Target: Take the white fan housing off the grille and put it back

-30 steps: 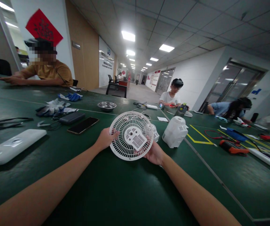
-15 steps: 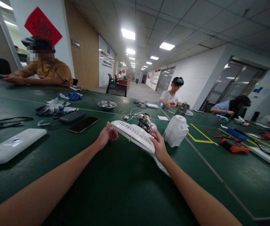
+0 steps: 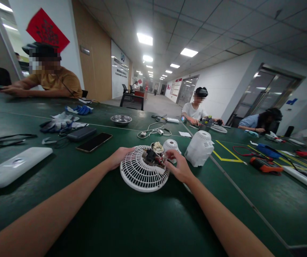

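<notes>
A white round fan grille [image 3: 139,175] lies flat on the green table [image 3: 142,221] with its small motor [image 3: 154,156] and wires facing up. My left hand [image 3: 118,157] grips the grille's far left rim. My right hand [image 3: 178,166] is at the right rim, fingers curled and touching the motor. Close behind stand a small white domed part [image 3: 171,145] and a white fan housing [image 3: 199,149].
A black phone [image 3: 93,142], power bank [image 3: 81,133], gloves [image 3: 62,121], a white power strip [image 3: 11,166], a steel bowl [image 3: 121,119] and a white cable [image 3: 153,131] lie left and behind. Tools [image 3: 265,167] lie at right. Other people sit around the table.
The grille was held upright facing me, then tipped over, and now lies flat on the table with the motor side up. Both hands came down with it.
</notes>
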Available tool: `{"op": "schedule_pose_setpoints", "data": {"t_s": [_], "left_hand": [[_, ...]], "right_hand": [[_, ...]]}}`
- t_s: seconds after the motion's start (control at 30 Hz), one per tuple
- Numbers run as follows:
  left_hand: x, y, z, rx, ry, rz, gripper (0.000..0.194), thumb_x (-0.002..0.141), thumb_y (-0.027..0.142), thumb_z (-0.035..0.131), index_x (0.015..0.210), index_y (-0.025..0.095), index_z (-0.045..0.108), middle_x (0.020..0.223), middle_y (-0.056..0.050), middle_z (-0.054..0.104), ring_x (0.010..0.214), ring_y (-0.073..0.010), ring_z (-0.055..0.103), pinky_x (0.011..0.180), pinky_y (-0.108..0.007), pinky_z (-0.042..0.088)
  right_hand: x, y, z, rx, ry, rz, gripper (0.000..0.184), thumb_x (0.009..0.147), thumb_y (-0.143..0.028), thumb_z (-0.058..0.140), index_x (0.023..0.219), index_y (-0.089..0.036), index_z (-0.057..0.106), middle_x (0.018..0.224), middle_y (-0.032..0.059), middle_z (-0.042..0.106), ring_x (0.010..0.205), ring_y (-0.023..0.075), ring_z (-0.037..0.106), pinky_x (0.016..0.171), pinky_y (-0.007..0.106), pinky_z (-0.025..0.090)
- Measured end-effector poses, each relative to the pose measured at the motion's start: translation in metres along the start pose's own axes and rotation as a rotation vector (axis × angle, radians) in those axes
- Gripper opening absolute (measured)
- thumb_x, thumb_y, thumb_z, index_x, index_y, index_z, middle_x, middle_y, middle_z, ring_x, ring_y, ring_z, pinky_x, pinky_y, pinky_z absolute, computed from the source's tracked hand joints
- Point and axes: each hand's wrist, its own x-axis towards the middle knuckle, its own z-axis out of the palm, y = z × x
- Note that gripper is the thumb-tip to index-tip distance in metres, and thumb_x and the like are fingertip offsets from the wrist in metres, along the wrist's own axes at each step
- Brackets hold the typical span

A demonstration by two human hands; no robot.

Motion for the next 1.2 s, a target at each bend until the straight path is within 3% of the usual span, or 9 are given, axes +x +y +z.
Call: {"op": "schedule_pose_setpoints", "data": {"t_s": [0.1, 0.2, 0.33, 0.67, 0.77, 0.83, 0.97, 1.07, 1.2], "left_hand": [[0.000, -0.002, -0.001, 0.079, 0.011, 0.040, 0.036, 0.081, 0.043, 0.073, 0.095, 0.010, 0.073, 0.088, -0.011, 0.076, 0.076, -0.0200, 0.071, 0.074, -0.033, 0.054], [-0.001, -0.003, -0.002, 0.205, 0.027, 0.072, 0.048, 0.076, 0.055, 0.073, 0.096, 0.011, 0.073, 0.086, -0.010, 0.076, 0.074, -0.0212, 0.070, 0.069, -0.033, 0.052], [-0.002, -0.003, -0.003, 0.301, 0.044, 0.089, 0.059, 0.072, 0.065, 0.071, 0.095, 0.011, 0.072, 0.084, -0.009, 0.075, 0.073, -0.0228, 0.069, 0.068, -0.035, 0.051], [-0.010, 0.005, 0.011, 0.277, 0.143, 0.068, 0.050, 0.065, 0.061, 0.076, 0.081, 0.013, 0.072, 0.071, -0.006, 0.072, 0.070, -0.0233, 0.067, 0.064, -0.034, 0.048], [-0.012, 0.007, 0.012, 0.305, 0.145, 0.057, 0.050, 0.064, 0.061, 0.076, 0.079, 0.014, 0.072, 0.069, -0.006, 0.071, 0.071, -0.0241, 0.067, 0.064, -0.034, 0.048], [-0.013, 0.008, 0.012, 0.314, 0.134, 0.053, 0.052, 0.064, 0.062, 0.076, 0.081, 0.014, 0.072, 0.070, -0.006, 0.071, 0.071, -0.0240, 0.067, 0.065, -0.034, 0.048], [-0.015, 0.009, 0.013, 0.296, 0.117, 0.059, 0.051, 0.065, 0.062, 0.075, 0.082, 0.014, 0.072, 0.071, -0.005, 0.072, 0.071, -0.0230, 0.067, 0.066, -0.034, 0.048], [-0.017, 0.011, 0.016, 0.293, 0.145, 0.058, 0.047, 0.066, 0.059, 0.076, 0.078, 0.014, 0.071, 0.068, -0.005, 0.070, 0.070, -0.0229, 0.066, 0.065, -0.033, 0.047], [-0.018, 0.012, 0.016, 0.334, 0.174, 0.071, 0.045, 0.067, 0.059, 0.075, 0.075, 0.015, 0.070, 0.064, -0.004, 0.069, 0.072, -0.0243, 0.066, 0.064, -0.034, 0.046]], "right_hand": [[0.002, 0.020, -0.002, -0.109, 0.225, 0.082, 0.033, 0.087, -0.036, 0.061, 0.115, -0.020, 0.056, 0.110, 0.0101, 0.062, 0.098, 0.0249, 0.060, 0.088, 0.041, 0.050], [0.003, 0.044, -0.003, -0.268, 0.338, 0.152, 0.045, 0.081, -0.036, 0.066, 0.121, -0.019, 0.055, 0.118, 0.0134, 0.059, 0.109, 0.0299, 0.057, 0.096, 0.047, 0.046], [0.003, 0.070, 0.002, -0.370, 0.309, 0.247, 0.059, 0.075, -0.036, 0.070, 0.129, -0.019, 0.051, 0.120, 0.0134, 0.059, 0.116, 0.0327, 0.053, 0.102, 0.050, 0.042], [0.003, 0.080, 0.006, -0.260, 0.218, 0.410, 0.079, 0.066, -0.036, 0.074, 0.136, -0.021, 0.042, 0.095, 0.0041, 0.065, 0.085, 0.0249, 0.064, 0.082, 0.039, 0.050], [0.005, 0.076, 0.003, -0.108, 0.254, 0.494, 0.078, 0.059, -0.036, 0.080, 0.130, -0.025, 0.048, 0.087, -0.0003, 0.065, 0.080, 0.0233, 0.063, 0.082, 0.039, 0.049], [0.008, 0.072, 0.001, 0.157, 0.334, 0.615, 0.072, 0.057, -0.037, 0.082, 0.122, -0.027, 0.053, 0.080, -0.0028, 0.064, 0.074, 0.0216, 0.062, 0.078, 0.036, 0.049], [0.012, 0.060, -0.003, 0.673, 0.389, 0.767, 0.044, 0.074, -0.054, 0.063, 0.105, -0.025, 0.056, 0.072, -0.0005, 0.065, 0.063, 0.0194, 0.062, 0.061, 0.031, 0.050], [0.010, 0.044, -0.002, 0.837, 0.305, 0.756, 0.044, 0.083, -0.061, 0.045, 0.100, -0.022, 0.057, 0.077, 0.0048, 0.070, 0.066, 0.0213, 0.066, 0.061, 0.033, 0.052], [0.005, 0.018, 0.007, 0.975, 0.206, 0.602, 0.043, 0.086, -0.056, 0.048, 0.110, -0.022, 0.055, 0.091, 0.0069, 0.071, 0.078, 0.0225, 0.068, 0.068, 0.035, 0.055]]}}
